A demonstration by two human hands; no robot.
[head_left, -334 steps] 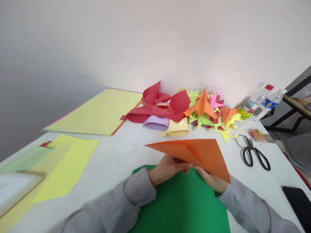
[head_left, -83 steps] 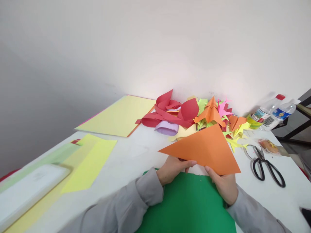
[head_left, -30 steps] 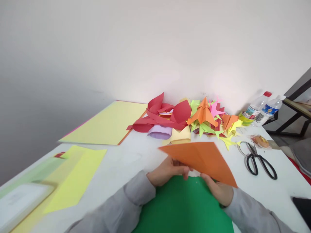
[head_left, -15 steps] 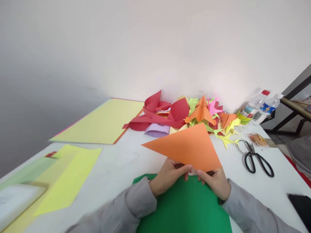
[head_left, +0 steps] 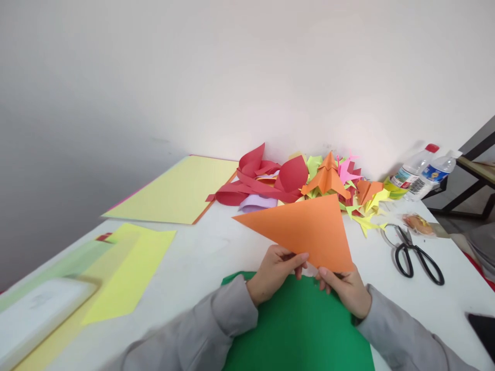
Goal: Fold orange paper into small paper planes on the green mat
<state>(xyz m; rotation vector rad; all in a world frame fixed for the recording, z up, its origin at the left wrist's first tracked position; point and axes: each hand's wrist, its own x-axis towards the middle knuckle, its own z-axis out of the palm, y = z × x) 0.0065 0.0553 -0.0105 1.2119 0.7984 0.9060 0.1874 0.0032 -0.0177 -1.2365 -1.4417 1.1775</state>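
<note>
Both my hands hold up an orange paper folded into a triangle point(head_left: 305, 229) above the white table point(head_left: 201, 252). My left hand point(head_left: 275, 270) pinches its lower edge near the middle, thumb on the front. My right hand point(head_left: 345, 289) pinches the lower right corner. Under my wrists lies a green paper sheet point(head_left: 301, 330). The triangle stands tilted up, its flat face towards me, and it hides part of the folded paper pile behind it.
A pile of folded paper figures and red paper curls point(head_left: 309, 180) lies by the wall. Black scissors point(head_left: 419, 252) and a wrapped snack point(head_left: 416, 222) lie at right, two water bottles point(head_left: 425, 170) beyond. Yellow sheets point(head_left: 176, 190) and a white case point(head_left: 38, 314) are at left.
Over the last second the orange triangle was tipped up from nearly flat to face me. My right hand slid inward along its lower edge to the corner.
</note>
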